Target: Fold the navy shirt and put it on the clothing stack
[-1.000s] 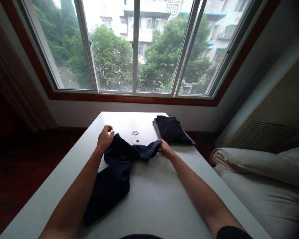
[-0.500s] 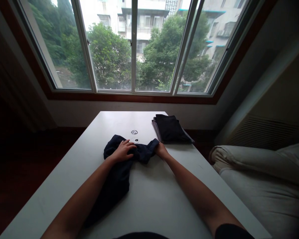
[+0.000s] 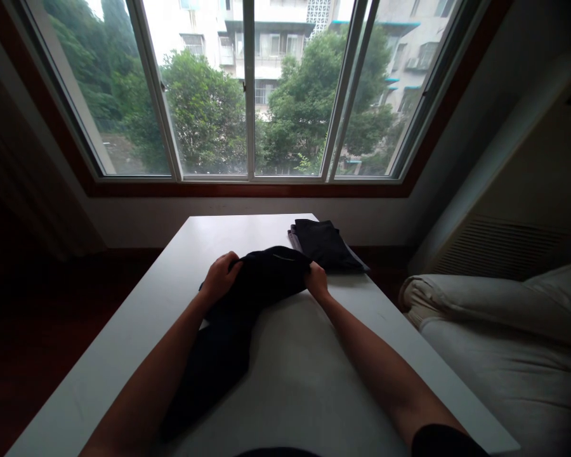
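Fingers of the left hand (image 3: 220, 277) and right hand (image 3: 317, 281) are curled tight on the far end of a dark garment (image 3: 269, 274), bunched between them over the white bench (image 3: 314, 381). Its remainder trails along the bench toward the person. A folded dark cloth (image 3: 327, 244) lies just beyond the right hand.

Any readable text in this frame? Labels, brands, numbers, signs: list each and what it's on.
No text can be read.
dark garment, gripped by the left hand and right hand: a small pale mark near its top edge, too small to read.
folded dark pile: no print shows.
white table: no markings.
buildings outside the window: no legible signs.
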